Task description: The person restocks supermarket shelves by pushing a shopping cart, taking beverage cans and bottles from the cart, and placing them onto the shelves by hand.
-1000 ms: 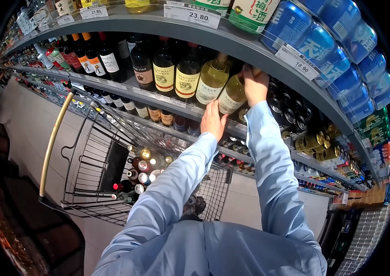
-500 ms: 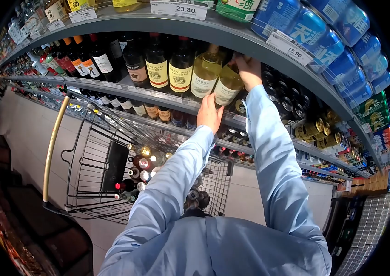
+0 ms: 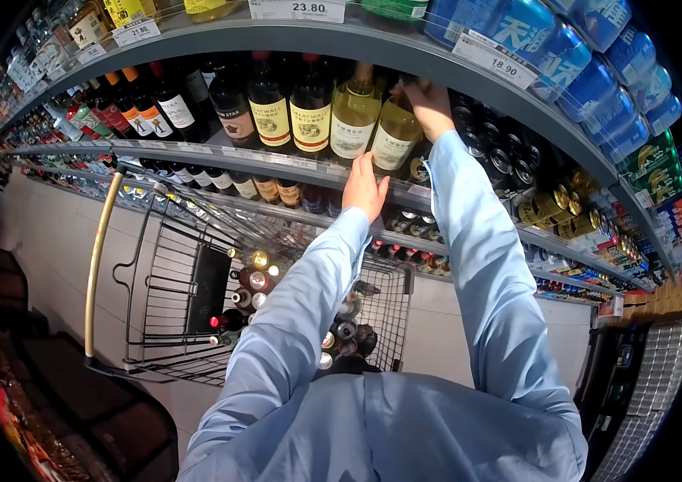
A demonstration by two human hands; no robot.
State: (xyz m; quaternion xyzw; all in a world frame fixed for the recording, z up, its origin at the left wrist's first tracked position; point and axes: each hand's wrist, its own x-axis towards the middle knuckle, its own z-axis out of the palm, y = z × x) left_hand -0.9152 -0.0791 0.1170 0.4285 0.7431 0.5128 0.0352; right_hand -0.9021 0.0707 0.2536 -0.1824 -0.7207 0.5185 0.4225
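Observation:
My right hand (image 3: 428, 106) is closed around the neck of a white wine bottle (image 3: 394, 143) with a pale label. This bottle stands on the shelf at a slight tilt, and the hand hides its top. My left hand (image 3: 366, 193) is at the shelf's front edge, fingers stretched upward, the fingertips by the bottle's lower part; whether they press on it I cannot tell. Just left of it stands a matching white wine bottle (image 3: 354, 120). Further left are dark wine bottles with cream labels (image 3: 310, 120).
A shopping cart (image 3: 172, 297) holding several bottles and cans stands below my arms, its handle (image 3: 102, 265) at left. Above my hands runs the upper shelf edge (image 3: 373, 58), with blue can packs (image 3: 530, 40) on it. Dark bottles lie right of my right hand.
The view has shifted slightly, so the shelf appears a little further left and higher. My right hand stays on the bottle's neck, and my left hand remains by its lower part.

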